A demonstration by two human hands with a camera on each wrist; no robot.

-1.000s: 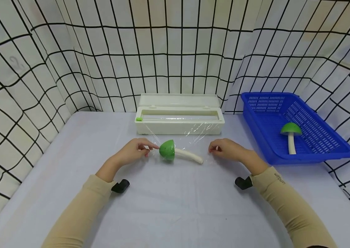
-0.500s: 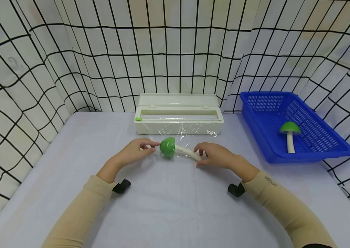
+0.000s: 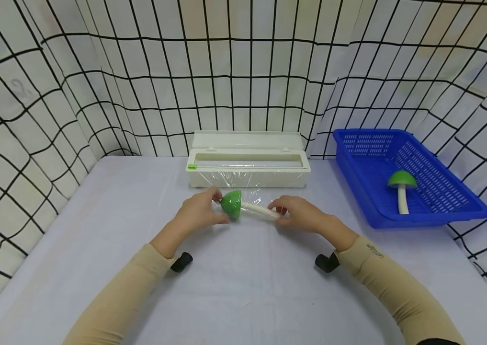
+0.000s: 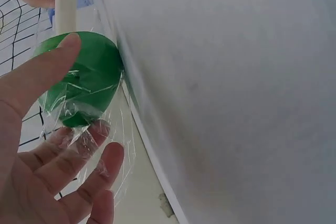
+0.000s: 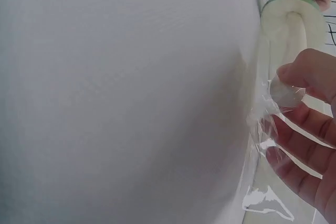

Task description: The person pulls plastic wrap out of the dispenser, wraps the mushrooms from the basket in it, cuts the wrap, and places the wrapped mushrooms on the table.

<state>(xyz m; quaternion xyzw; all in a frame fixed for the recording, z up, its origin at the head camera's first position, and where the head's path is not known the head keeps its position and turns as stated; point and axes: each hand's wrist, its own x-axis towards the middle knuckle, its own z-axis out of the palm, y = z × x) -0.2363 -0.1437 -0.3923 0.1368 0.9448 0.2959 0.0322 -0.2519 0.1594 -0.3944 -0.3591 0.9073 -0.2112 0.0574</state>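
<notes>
A toy mushroom (image 3: 231,204) with a glossy green cap and a white stem lies on its side on the white-covered table, clear cling film (image 4: 118,124) around it. At the cap, my left hand (image 3: 196,211) has its thumb on the green surface and its fingers against the film beyond, as the left wrist view shows. My right hand (image 3: 301,213) pinches the stem's tip (image 5: 287,94) through the film, its other fingers loosely bent. Behind, a white cling film dispenser (image 3: 247,181) stands with its lid raised; film runs from it towards the mushroom.
On the right is a blue plastic basket (image 3: 430,222) holding a second green-capped toy mushroom (image 3: 402,179). A black wire grid (image 3: 250,76) over white sheeting surrounds the table (image 3: 247,287) at the back and both sides.
My right hand has come left onto the stem's end. The left hand has shifted right and now spans the cap with thumb and fingers. The film has drawn in around the mushroom.
</notes>
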